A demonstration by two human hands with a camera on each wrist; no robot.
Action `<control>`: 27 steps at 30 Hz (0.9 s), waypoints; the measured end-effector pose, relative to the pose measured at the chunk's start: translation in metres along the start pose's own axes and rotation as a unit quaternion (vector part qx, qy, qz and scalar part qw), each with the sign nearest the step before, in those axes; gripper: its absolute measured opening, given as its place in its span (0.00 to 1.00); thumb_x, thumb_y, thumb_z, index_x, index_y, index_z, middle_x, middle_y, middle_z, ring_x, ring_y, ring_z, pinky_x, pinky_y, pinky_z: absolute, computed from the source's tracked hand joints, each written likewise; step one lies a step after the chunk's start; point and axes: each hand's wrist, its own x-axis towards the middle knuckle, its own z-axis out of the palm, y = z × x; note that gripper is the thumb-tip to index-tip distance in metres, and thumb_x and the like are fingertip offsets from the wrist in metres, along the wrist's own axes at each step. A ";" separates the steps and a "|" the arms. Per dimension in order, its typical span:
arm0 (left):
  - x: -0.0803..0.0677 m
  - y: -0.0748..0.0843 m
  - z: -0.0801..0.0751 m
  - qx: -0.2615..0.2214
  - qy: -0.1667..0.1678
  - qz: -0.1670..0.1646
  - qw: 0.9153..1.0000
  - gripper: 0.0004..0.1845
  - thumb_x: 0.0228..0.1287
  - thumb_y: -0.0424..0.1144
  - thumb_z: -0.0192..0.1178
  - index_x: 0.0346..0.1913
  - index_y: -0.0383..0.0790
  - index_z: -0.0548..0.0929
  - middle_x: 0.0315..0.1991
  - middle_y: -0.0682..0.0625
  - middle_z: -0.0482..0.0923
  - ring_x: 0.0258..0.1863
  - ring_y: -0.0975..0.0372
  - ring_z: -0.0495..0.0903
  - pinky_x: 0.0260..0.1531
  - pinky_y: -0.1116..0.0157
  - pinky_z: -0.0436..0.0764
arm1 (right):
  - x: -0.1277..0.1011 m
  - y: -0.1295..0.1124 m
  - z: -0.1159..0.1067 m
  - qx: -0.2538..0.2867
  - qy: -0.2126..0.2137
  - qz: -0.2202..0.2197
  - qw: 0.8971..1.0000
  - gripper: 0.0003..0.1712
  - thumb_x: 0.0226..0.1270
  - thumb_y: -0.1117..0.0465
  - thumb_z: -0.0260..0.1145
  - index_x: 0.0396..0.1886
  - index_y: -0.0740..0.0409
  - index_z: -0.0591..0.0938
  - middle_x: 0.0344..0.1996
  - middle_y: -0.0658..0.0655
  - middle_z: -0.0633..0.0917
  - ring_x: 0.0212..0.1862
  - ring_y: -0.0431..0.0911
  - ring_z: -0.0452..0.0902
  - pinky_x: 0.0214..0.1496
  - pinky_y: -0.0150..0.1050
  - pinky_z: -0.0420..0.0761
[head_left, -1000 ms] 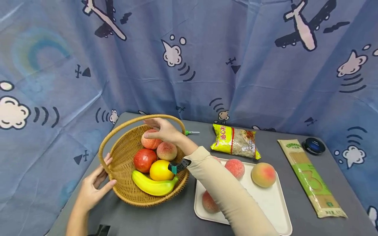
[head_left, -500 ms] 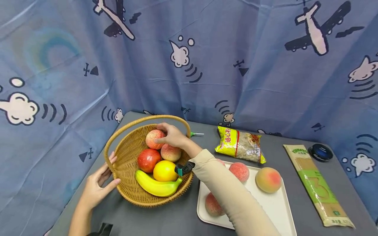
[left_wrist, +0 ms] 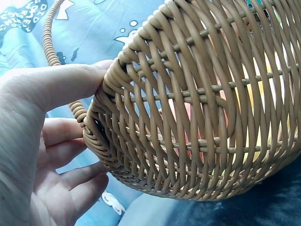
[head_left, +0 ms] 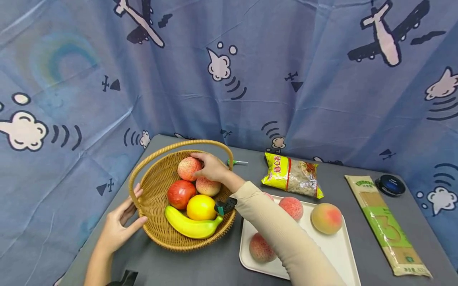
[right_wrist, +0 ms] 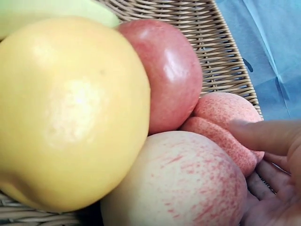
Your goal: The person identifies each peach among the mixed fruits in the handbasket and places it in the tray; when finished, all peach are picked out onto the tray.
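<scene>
In the wicker basket (head_left: 154, 234) lie two peaches, a red apple (head_left: 181, 194), a yellow orange-shaped fruit (head_left: 201, 207) and a banana (head_left: 193, 224). My right hand (head_left: 213, 169) holds the rear peach (head_left: 189, 169); the right wrist view shows the thumb on its creased side and the fingers behind it. The other peach (right_wrist: 178, 183) sits just below that hand. At the basket's left side, my left hand (head_left: 118, 222) pinches the rim by the handle (head_left: 171, 146), thumb outside (left_wrist: 70, 84) and fingers curled around the far side.
A white tray (head_left: 334, 254) with several peaches stands right of the basket, partly under my right sleeve (head_left: 282, 238). Behind it lies a yellow pasta bag (head_left: 291, 174). Farther right are a noodle pack (head_left: 386, 226) and a dark round object (head_left: 390, 185). A patterned curtain (head_left: 250, 79) hangs behind.
My right hand has lowered from above the rear peach to around it, and the peach has turned slightly. The left hand stays at the basket rim. The head view has shifted a little.
</scene>
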 end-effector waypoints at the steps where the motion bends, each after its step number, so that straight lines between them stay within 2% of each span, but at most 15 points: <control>1: 0.000 0.000 0.000 0.001 0.000 0.001 1.000 0.38 0.47 0.12 0.61 0.65 0.18 0.62 0.68 0.25 0.53 0.69 0.65 0.63 0.63 0.75 0.68 | 0.000 0.000 0.000 -0.012 0.002 -0.002 1.000 0.40 0.57 0.64 0.71 0.70 0.53 0.67 0.66 0.56 0.71 0.68 0.49 0.64 0.70 0.44 0.68; 7: 0.001 0.003 0.001 0.000 0.005 -0.004 1.000 0.38 0.47 0.12 0.61 0.65 0.18 0.63 0.68 0.25 0.53 0.69 0.64 0.63 0.63 0.75 0.67 | 0.002 0.002 0.002 -0.034 0.007 -0.008 0.999 0.39 0.56 0.65 0.71 0.69 0.52 0.69 0.65 0.56 0.72 0.67 0.50 0.66 0.68 0.44 0.70; 14: 0.003 0.003 0.002 -0.005 0.005 0.004 1.000 0.37 0.47 0.12 0.61 0.64 0.17 0.63 0.68 0.24 0.53 0.69 0.63 0.62 0.63 0.75 0.68 | 0.002 0.003 0.001 0.013 0.002 -0.009 1.000 0.36 0.58 0.67 0.70 0.67 0.53 0.70 0.65 0.56 0.71 0.64 0.50 0.68 0.65 0.45 0.73; 19: 0.002 0.004 0.001 0.009 0.005 -0.018 1.000 0.38 0.46 0.12 0.61 0.65 0.20 0.63 0.69 0.26 0.53 0.69 0.65 0.62 0.62 0.76 0.68 | 0.002 0.003 0.002 0.027 0.007 -0.023 0.999 0.34 0.57 0.67 0.70 0.65 0.52 0.72 0.61 0.55 0.72 0.59 0.50 0.71 0.62 0.45 0.76; 24: 0.003 0.003 0.002 0.007 0.003 -0.009 1.000 0.38 0.46 0.11 0.61 0.65 0.19 0.63 0.69 0.26 0.54 0.70 0.64 0.62 0.63 0.75 0.68 | 0.001 0.003 0.001 0.010 0.003 -0.026 1.000 0.38 0.55 0.62 0.73 0.67 0.52 0.70 0.65 0.55 0.70 0.63 0.50 0.69 0.63 0.45 0.74; 27: 0.003 0.003 0.003 0.001 0.004 -0.002 1.000 0.38 0.46 0.11 0.61 0.65 0.18 0.63 0.69 0.25 0.54 0.70 0.63 0.62 0.63 0.75 0.68 | 0.001 0.001 0.000 0.025 -0.013 -0.025 0.999 0.41 0.54 0.61 0.74 0.68 0.54 0.68 0.66 0.56 0.71 0.64 0.50 0.69 0.64 0.44 0.74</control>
